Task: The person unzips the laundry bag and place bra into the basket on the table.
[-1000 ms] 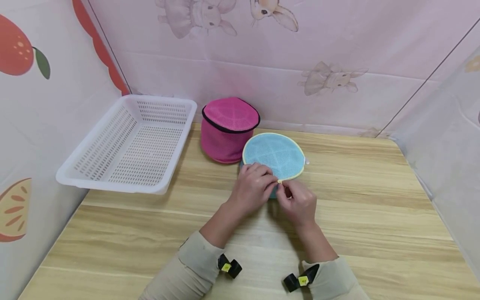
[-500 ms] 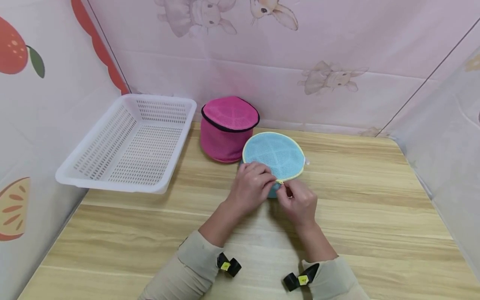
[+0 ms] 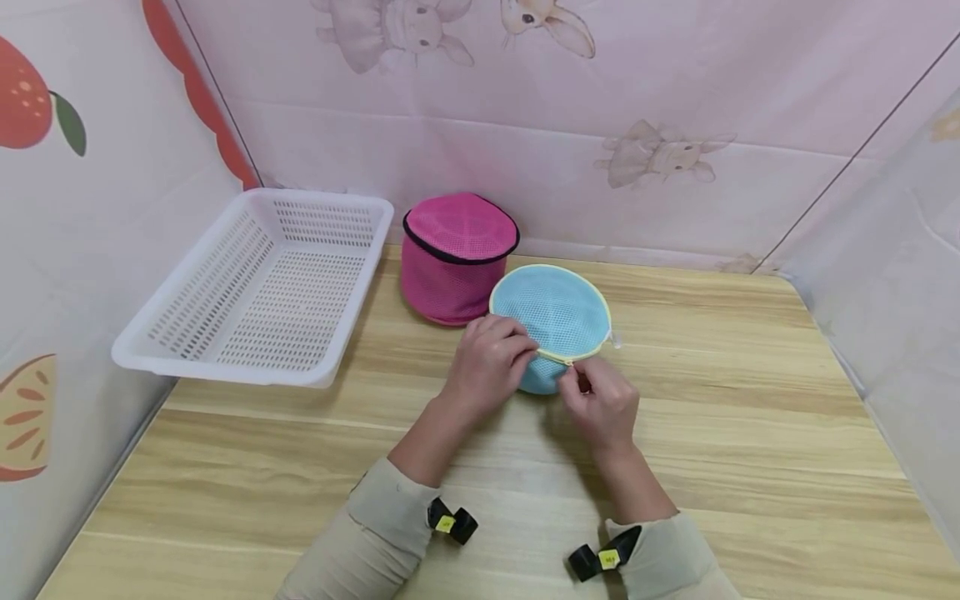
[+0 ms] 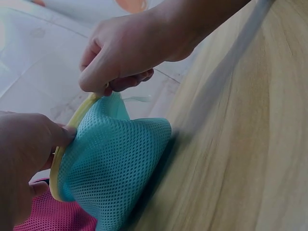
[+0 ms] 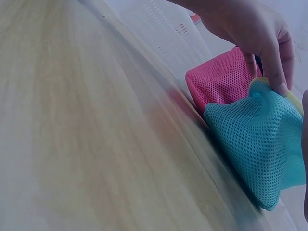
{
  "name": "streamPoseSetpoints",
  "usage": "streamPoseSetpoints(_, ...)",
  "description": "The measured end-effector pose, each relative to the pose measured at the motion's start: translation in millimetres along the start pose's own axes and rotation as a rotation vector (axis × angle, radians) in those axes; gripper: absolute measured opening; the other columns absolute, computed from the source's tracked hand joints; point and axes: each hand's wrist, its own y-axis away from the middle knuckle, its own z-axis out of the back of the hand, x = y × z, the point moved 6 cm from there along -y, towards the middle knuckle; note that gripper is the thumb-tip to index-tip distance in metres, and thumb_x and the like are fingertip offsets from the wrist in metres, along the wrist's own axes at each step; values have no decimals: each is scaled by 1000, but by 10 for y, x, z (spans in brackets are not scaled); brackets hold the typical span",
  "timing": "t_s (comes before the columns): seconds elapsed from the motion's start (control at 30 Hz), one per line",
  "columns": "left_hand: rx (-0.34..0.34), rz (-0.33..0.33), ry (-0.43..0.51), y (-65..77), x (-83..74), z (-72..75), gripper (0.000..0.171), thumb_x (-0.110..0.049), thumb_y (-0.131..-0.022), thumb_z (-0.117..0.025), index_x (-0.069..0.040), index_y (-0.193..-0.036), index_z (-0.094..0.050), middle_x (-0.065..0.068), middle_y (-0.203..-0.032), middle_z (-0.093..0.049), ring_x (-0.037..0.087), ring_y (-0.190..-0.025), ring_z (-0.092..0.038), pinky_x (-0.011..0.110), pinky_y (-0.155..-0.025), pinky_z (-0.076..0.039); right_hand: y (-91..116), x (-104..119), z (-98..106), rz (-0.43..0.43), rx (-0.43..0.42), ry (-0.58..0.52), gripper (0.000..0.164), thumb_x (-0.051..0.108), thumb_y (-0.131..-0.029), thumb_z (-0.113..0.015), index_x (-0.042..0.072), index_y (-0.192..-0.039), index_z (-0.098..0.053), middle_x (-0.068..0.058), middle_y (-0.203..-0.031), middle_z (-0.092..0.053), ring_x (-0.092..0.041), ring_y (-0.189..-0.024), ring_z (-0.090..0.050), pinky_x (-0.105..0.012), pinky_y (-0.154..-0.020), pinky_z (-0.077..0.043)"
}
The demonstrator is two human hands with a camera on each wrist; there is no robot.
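Note:
A light-blue mesh laundry bag [image 3: 558, 304] with a yellow zipped rim stands upright on the table. My left hand [image 3: 491, 362] pinches its rim at the front left, thumb against the yellow edging, as the right wrist view shows with the bag's side [image 5: 260, 139] sagging below. At the front of the rim, my right hand [image 3: 602, 402] pinches what looks like the zipper pull [image 3: 570, 362]; the fingers mostly cover it. In the left wrist view the bag's wall [image 4: 120, 159] is creased beneath both hands. A small white tab [image 3: 616, 338] sticks out at the rim's right.
Close behind and left of the blue bag stands a pink mesh bag [image 3: 453, 283] with black edging. A white perforated plastic basket [image 3: 352, 308] lies farther left. Printed cloth walls [image 3: 525, 142] enclose the wooden table [image 3: 750, 400] at the back and sides.
My left hand has shifted left along the rim, and my right hand has moved slightly right with the pull. The gap between the hands has widened, and the bag has shifted slightly right.

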Motion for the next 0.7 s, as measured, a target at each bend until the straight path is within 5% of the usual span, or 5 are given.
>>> streamPoseSetpoints(0.7,-15,-66,-16,4,-116,-60,6,-20,-84,-76,-17,-88,-80,-5,-92,-69,14,-94,-60,34,-91,-47,-18,42,-24,45,-4,-44,13,10,-77,-54,7,-65,-60,-1,-58,-51,-10,-50,-45,-22,-46,-37)
